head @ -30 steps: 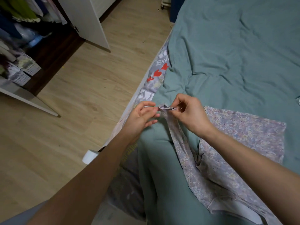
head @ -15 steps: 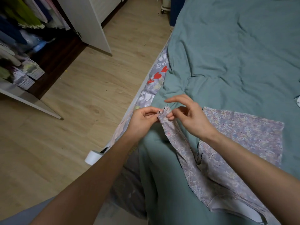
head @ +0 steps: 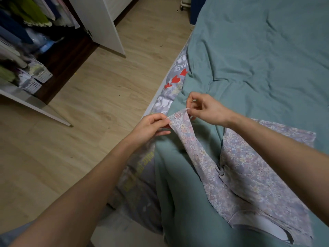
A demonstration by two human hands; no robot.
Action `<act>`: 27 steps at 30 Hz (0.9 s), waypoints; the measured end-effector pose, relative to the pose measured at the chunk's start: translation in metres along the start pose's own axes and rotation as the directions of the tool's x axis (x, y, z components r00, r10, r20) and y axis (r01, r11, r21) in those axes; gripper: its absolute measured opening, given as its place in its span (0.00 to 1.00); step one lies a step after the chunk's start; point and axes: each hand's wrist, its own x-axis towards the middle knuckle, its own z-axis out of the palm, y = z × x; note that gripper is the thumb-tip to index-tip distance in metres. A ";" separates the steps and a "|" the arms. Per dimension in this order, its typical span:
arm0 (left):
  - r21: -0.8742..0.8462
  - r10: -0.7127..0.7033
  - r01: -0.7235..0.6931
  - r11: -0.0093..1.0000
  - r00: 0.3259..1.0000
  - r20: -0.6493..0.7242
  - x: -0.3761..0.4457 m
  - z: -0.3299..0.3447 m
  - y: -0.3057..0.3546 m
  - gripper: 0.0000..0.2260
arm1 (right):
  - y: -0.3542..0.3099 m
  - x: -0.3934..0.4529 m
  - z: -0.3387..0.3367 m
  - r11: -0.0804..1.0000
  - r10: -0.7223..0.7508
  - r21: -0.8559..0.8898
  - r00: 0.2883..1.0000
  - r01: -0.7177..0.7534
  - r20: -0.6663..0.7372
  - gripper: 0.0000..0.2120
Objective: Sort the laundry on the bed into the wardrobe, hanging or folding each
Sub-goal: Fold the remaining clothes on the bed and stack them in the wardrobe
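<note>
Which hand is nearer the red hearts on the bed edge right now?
Right. The right hand pinches the floral garment just below and right of the hearts; the left hand grips the same end lower down, farther from them.

Both arms are reaching forward, bare and almost straight, and coming close together at the hands. The left hand [head: 151, 127] is pinching with its thumb and fingers, and the palm is turning to the right. The right hand [head: 207, 108] is sitting a little higher and just beside the left hand. Its thumb and first finger are pinching too, and its other fingers are curling in. The two hands are near each other but not touching.
</note>
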 end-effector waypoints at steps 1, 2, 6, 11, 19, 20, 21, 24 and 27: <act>0.011 -0.022 0.022 1.000 1.000 0.009 -0.001 -0.001 0.002 0.08 | -0.002 0.006 0.002 1.000 0.020 0.020 0.998 -0.021 0.058 0.10; 0.036 -0.028 0.029 0.999 0.999 -0.016 -0.001 -0.002 0.003 0.09 | -0.005 0.012 0.004 0.998 0.037 0.044 0.994 -0.042 0.107 0.10; -0.094 -0.094 0.078 0.992 0.981 -0.171 0.001 -0.007 -0.001 0.07 | -0.015 0.033 0.015 0.972 0.114 0.178 0.973 -0.151 0.201 0.08; -0.039 -0.219 0.220 0.975 0.903 -0.369 0.001 -0.016 -0.029 0.08 | 0.004 0.051 0.060 0.983 0.184 -0.051 0.960 -0.178 0.210 0.09; 0.489 -0.003 0.317 0.813 0.841 -0.541 0.005 -0.025 -0.083 0.08 | 0.038 0.040 0.106 0.986 0.149 -0.073 0.989 -0.149 -0.007 0.07; 0.477 -0.007 0.309 0.823 0.845 -0.535 0.007 -0.025 -0.087 0.05 | 0.047 0.032 0.101 0.984 0.146 -0.089 0.986 -0.152 -0.079 0.07; 0.468 -0.008 0.301 0.831 0.847 -0.532 0.010 -0.024 -0.089 0.04 | 0.057 0.021 0.094 0.979 0.153 -0.108 0.976 -0.171 -0.157 0.07; 0.467 -0.042 0.334 0.819 0.846 -0.531 0.021 -0.020 -0.090 0.12 | 0.079 -0.028 0.074 0.948 0.230 -0.169 0.949 -0.268 -0.214 0.10; 0.524 -0.029 0.360 0.772 0.843 -0.537 0.026 -0.018 -0.089 0.22 | 0.090 -0.079 0.065 0.899 0.315 -0.294 0.945 -0.326 -0.083 0.14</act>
